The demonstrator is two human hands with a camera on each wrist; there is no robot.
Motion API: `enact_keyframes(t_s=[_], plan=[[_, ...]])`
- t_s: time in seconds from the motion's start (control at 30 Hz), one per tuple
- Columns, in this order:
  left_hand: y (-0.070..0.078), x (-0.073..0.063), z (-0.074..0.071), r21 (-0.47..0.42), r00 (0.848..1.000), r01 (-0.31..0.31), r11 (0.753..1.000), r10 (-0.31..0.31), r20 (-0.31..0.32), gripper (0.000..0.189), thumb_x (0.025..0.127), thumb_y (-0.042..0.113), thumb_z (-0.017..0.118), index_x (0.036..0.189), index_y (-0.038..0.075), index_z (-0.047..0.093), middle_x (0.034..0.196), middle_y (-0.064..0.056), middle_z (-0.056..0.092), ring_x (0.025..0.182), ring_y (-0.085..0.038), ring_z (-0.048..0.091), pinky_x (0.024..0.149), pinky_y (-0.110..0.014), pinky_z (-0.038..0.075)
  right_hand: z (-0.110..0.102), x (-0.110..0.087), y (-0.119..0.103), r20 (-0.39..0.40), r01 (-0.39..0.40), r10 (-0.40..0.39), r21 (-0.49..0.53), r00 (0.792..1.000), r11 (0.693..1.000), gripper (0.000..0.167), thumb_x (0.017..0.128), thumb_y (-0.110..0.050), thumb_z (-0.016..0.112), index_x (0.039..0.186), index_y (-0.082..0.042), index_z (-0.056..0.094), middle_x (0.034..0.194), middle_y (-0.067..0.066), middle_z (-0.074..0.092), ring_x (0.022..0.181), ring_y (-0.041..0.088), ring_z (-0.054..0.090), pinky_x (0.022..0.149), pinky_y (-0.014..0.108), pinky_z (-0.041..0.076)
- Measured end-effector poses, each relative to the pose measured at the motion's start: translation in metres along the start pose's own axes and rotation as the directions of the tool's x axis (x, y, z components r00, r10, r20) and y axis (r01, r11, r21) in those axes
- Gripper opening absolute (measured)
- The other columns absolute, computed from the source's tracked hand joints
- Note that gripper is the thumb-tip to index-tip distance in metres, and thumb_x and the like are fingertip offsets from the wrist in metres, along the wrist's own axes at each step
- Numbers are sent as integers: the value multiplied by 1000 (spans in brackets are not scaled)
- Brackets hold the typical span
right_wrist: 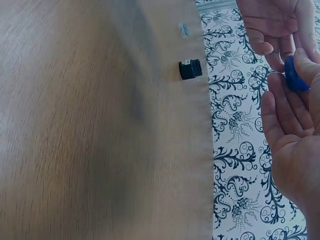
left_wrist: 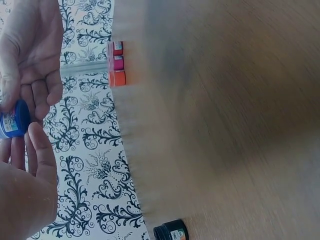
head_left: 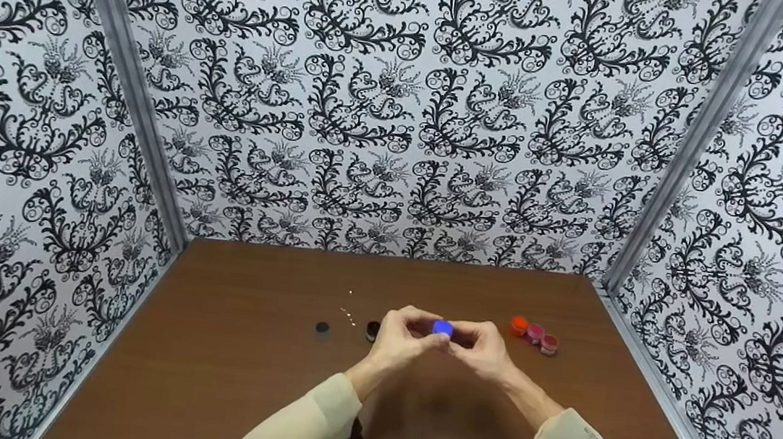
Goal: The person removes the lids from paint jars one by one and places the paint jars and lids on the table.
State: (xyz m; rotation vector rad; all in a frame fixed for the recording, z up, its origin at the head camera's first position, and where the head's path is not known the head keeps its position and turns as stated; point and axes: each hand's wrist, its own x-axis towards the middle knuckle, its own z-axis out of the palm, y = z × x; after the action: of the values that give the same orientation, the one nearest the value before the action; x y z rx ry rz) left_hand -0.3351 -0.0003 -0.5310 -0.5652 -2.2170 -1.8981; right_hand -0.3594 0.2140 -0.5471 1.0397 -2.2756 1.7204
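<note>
A small blue paint jar (head_left: 442, 328) is held above the table between both hands. My left hand (head_left: 397, 338) pinches it from the left with thumb and fingers. From the other side, my right hand (head_left: 485, 351) pinches it too. In the left wrist view the jar (left_wrist: 16, 120) lies tilted with its label showing. The right wrist view shows only part of the blue jar (right_wrist: 296, 74) behind the thumb. Just left of my left hand stands a black paint jar (head_left: 372, 331), without a lid in the right wrist view. A lid (head_left: 322, 328) with a dark centre lies farther left.
Three touching paint jars, orange (head_left: 519, 326), pink (head_left: 534, 333) and red (head_left: 549, 344), stand right of my right hand. Small bright spots (head_left: 350, 315) mark the brown table (head_left: 223, 369) near the black jar. Patterned walls (head_left: 400, 140) enclose the table at the back and sides.
</note>
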Motion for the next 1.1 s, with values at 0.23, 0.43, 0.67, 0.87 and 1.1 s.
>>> enact_keyframes(t_s=[0.23, 0.43, 0.67, 0.87, 1.1], plan=[[3, -2, 2, -41, 999, 25, 999, -27, -42, 29, 88, 10, 95, 112, 0, 81, 104, -22, 82, 88, -14, 74, 79, -19, 62, 4, 3, 0, -17, 28, -28, 22, 999, 999, 27, 99, 7, 78, 123, 18, 76, 116, 41, 77, 100, -2, 79, 87, 18, 64], [4, -5, 6, -84, 998, 33, 996, -38, -58, 30, 87, 8, 96, 108, -2, 77, 103, -24, 82, 84, -14, 74, 77, -17, 61, 4, 1, 0, -24, 40, -40, -1, 999, 999, 28, 98, 7, 79, 124, 18, 76, 116, 40, 77, 102, -4, 78, 89, 16, 63], [-2, -5, 10, -63, 996, 58, 996, -62, -69, 35, 86, 11, 98, 115, 3, 80, 103, -19, 83, 88, -18, 77, 82, -23, 64, 1, -1, 1, -10, 21, -20, 4, 1000, 1000, 29, 98, 7, 79, 124, 18, 76, 116, 40, 77, 102, -3, 79, 88, 17, 64], [-4, -5, 8, -29, 999, 25, 999, -26, -42, 48, 90, 12, 95, 134, 2, 78, 111, -21, 83, 98, -28, 81, 89, -29, 67, 0, -1, -1, 1, -22, 22, 11, 1000, 1000, 31, 99, 5, 78, 128, 17, 75, 119, 40, 77, 102, -3, 79, 90, 17, 64], [-2, -4, 5, -7, 998, -49, 999, 49, 43, 41, 97, 11, 87, 137, 1, 79, 113, -24, 76, 100, -32, 80, 86, -18, 63, -3, -1, -3, -7, -5, 5, -6, 1000, 1000, 28, 98, 8, 79, 124, 15, 78, 116, 37, 79, 100, -1, 79, 88, 21, 65]])
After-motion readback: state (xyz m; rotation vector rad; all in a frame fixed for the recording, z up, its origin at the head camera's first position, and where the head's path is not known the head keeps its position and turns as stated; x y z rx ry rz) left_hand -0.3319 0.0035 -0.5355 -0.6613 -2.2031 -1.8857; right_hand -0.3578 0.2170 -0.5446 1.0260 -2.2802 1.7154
